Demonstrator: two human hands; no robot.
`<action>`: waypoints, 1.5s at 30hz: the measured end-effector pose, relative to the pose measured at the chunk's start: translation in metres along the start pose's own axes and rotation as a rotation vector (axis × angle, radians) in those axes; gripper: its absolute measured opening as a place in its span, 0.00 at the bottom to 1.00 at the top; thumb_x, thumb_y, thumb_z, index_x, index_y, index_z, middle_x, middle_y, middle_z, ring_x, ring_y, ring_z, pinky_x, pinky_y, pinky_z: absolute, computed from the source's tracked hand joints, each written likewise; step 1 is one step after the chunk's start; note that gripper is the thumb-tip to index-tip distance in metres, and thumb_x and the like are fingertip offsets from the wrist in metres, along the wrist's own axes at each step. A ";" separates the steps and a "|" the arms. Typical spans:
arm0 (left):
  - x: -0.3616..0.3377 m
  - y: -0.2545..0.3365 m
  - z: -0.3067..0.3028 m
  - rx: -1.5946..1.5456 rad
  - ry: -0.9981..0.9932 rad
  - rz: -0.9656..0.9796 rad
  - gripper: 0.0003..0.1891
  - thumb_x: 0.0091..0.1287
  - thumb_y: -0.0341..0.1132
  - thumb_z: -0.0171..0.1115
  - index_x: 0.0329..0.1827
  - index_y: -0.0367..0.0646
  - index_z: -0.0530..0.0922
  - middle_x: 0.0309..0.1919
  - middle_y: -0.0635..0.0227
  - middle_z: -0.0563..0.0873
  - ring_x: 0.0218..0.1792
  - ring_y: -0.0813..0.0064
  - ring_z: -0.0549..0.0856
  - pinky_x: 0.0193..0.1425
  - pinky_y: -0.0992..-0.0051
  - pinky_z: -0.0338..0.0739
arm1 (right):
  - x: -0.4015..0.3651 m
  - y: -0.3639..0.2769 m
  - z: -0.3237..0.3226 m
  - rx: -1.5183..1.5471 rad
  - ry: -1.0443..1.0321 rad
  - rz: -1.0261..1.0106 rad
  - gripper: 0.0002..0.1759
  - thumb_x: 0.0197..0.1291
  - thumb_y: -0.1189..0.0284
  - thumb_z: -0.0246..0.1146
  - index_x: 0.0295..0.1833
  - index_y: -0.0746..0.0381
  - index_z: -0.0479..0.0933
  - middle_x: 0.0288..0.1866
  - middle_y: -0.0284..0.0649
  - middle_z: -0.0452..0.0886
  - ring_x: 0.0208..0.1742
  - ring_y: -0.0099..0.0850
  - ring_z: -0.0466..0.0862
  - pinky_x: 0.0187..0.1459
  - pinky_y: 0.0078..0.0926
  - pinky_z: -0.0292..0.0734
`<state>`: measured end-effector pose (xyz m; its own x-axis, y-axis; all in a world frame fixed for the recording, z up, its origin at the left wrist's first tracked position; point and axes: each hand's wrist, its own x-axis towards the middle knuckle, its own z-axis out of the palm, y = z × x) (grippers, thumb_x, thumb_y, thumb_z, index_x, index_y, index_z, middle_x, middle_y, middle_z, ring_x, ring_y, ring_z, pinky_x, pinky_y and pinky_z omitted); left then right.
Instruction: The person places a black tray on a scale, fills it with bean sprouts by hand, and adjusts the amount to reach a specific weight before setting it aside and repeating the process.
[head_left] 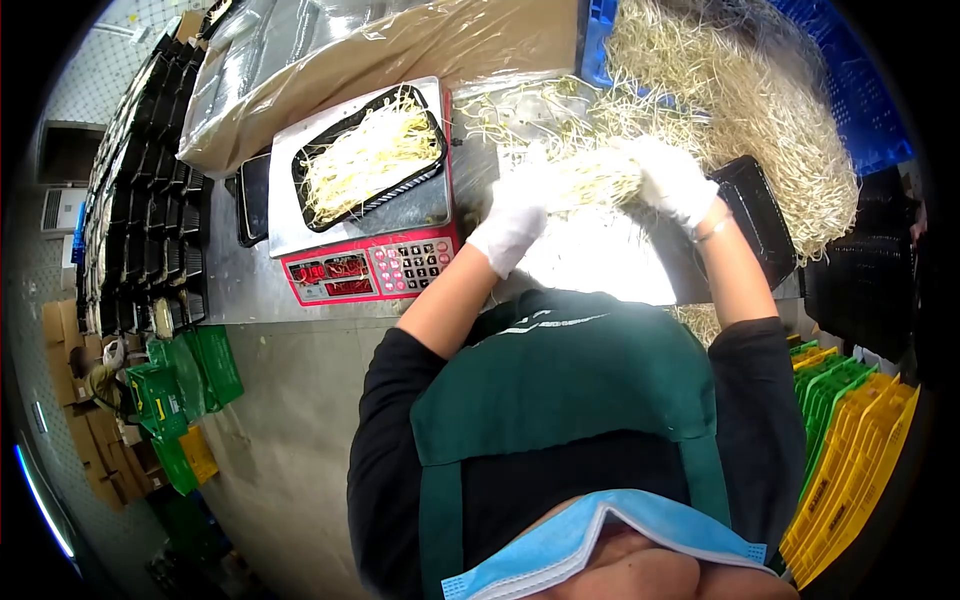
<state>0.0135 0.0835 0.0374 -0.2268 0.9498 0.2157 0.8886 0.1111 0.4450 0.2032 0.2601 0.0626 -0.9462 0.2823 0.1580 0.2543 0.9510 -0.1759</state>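
Note:
A bunch of pale bean sprouts (598, 178) stretches between my two white-gloved hands, above the bright metal tabletop. My left hand (515, 208) grips its left end; glare washes out the fingers there. The other end is in my right hand (676, 186), whose fingers close around the sprouts. Left of my left hand, a black plastic tray (372, 157) filled with sprouts rests tilted on a red digital scale (370, 270). An upright-edged black tray (757, 215) lies just right of my right wrist.
A large heap of sprouts (745, 95) spills from a blue crate (850, 110) at the back right. Plastic-wrapped goods (400, 50) stand behind the scale. Stacked black trays (140, 200) rise at the left. Yellow and green crates (850, 450) stand at the lower right.

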 end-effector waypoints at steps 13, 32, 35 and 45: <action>-0.050 0.013 -0.051 0.155 -0.438 -0.079 0.36 0.59 0.42 0.65 0.69 0.40 0.63 0.58 0.53 0.74 0.57 0.54 0.76 0.60 0.63 0.72 | 0.002 0.003 0.009 0.814 -0.199 0.355 0.56 0.40 0.58 0.79 0.72 0.70 0.59 0.73 0.54 0.64 0.74 0.41 0.64 0.74 0.33 0.55; -0.081 -0.025 -0.100 -0.467 0.604 0.219 0.17 0.66 0.17 0.56 0.58 0.31 0.75 0.44 0.59 0.84 0.40 0.72 0.82 0.52 0.74 0.77 | 0.029 -0.030 0.030 0.392 0.097 0.241 0.47 0.43 0.66 0.75 0.70 0.65 0.64 0.60 0.46 0.78 0.60 0.37 0.79 0.65 0.27 0.70; -0.047 -0.047 -0.168 0.349 0.690 0.107 0.41 0.56 0.35 0.72 0.71 0.31 0.62 0.64 0.42 0.73 0.64 0.49 0.74 0.69 0.64 0.66 | 0.030 -0.033 0.052 0.235 -0.029 0.081 0.68 0.29 0.49 0.80 0.73 0.72 0.54 0.69 0.59 0.65 0.70 0.51 0.66 0.72 0.37 0.59; -0.045 -0.110 -0.177 0.055 -0.029 0.139 0.35 0.62 0.45 0.66 0.72 0.44 0.66 0.69 0.58 0.71 0.69 0.53 0.69 0.74 0.50 0.55 | 0.033 -0.035 0.054 0.640 0.183 0.405 0.39 0.38 0.64 0.76 0.61 0.62 0.75 0.46 0.44 0.85 0.47 0.34 0.84 0.53 0.28 0.78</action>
<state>-0.1446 -0.0230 0.1326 -0.0887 0.9652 0.2461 0.9313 -0.0073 0.3641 0.1519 0.2291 0.0212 -0.7418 0.6616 0.1099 0.3556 0.5270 -0.7719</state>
